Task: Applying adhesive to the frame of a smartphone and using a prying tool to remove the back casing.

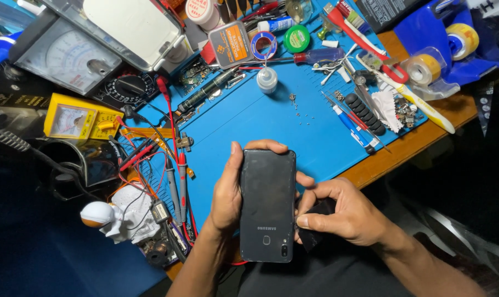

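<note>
Black phone [267, 203] back-up, low centre, over blue mat [310, 132] edge. Left hand [227, 192] wrapped round its 9 o'clock side. Right hand [346, 212] at 3 o'clock, pinching dark cloth [315, 217] against phone edge. Screws [302, 110] at 12, screwdrivers [357, 124] at 1 o'clock.

The front of the black smartphone [267, 204] is turned away, so only its back is seen, and its left edge is covered by the left hand [227, 190]. A small black object [315, 223] is pinched in the right hand [343, 212], but its kind cannot be told (most of it is masked by the fingers). Both forearms are cut off by the lower edge. The tiny screws [302, 110] scattered on the blue mat [249, 121] are too small to be counted. The analogue meter [68, 55] is partly covered by a white-lidded case [128, 25], itself cropped by the top edge.
</note>
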